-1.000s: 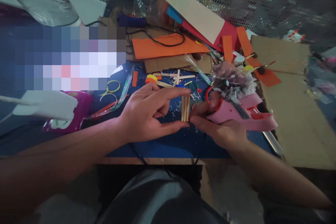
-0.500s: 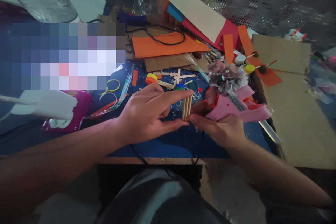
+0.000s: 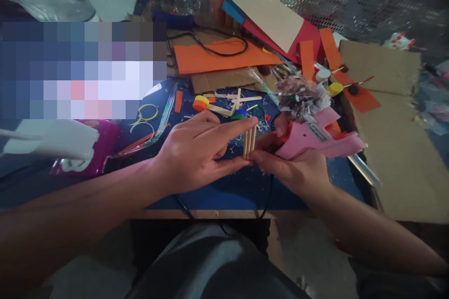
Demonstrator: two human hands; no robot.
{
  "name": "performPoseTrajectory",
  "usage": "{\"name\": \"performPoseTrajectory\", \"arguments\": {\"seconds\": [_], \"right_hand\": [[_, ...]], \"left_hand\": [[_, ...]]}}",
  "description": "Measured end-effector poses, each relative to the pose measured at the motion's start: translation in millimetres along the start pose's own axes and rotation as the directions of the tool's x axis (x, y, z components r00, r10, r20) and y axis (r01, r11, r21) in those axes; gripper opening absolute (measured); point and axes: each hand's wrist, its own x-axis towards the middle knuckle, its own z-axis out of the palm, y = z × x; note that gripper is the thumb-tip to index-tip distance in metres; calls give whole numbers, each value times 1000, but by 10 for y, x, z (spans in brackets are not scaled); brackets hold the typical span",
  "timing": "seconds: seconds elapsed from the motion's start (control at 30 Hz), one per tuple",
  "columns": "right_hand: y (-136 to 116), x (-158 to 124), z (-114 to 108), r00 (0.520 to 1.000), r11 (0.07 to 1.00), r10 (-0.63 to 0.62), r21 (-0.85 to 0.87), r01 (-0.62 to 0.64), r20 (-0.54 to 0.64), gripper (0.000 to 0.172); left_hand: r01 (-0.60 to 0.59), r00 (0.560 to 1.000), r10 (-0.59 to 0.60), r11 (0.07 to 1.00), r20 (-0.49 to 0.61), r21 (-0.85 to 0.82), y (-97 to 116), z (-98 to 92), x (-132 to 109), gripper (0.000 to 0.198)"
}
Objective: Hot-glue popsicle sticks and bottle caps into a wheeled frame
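Note:
Several short wooden craft sticks stand upright side by side above the front part of the blue tabletop. My left hand pinches them between the index finger at their top and the thumb at their bottom. My right hand grips the same sticks from the right, with its thumb at their lower end. Directly behind that hand is a pink hot glue gun with orange parts. Whether the right hand also bears the gun's weight I cannot tell. A clear glue stick shows beyond the gun's right end.
Loose craft sticks, a yellow-orange cap and scraps lie behind my hands. Orange sheets and a black cable are farther back. A white plug on a magenta item stands left; cardboard covers the right.
Both hands keep almost the same hold on the craft sticks. The view has shifted slightly; nothing else has visibly moved.

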Motion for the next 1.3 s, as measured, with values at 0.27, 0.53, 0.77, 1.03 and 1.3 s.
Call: {"name": "performPoseTrajectory", "arguments": {"seconds": [0.27, 0.53, 0.77, 1.03, 1.3], "right_hand": [[19, -1, 1, 999, 999, 21, 34, -19, -44, 59], [42, 6, 8, 997, 1000, 20, -9, -21, -78, 58], [50, 13, 0, 997, 1000, -4, -20, 2, -77, 60], [71, -38, -25, 999, 999, -40, 11, 41, -29, 50], [88, -40, -14, 999, 999, -32, -31, 31, -10, 45]], "left_hand": [[5, 1000, -6, 1000, 15, 23, 6, 0, -9, 42], [-1, 1000, 1, 998, 0, 56, 2, 12, -13, 43], [-13, 1000, 13, 998, -5, 63, -7, 9, -11, 41], [87, 996, -87, 996, 7, -28, 26, -23, 39, 43], [107, 994, -107, 994, 12, -23, 48, -8, 41, 46]]}}
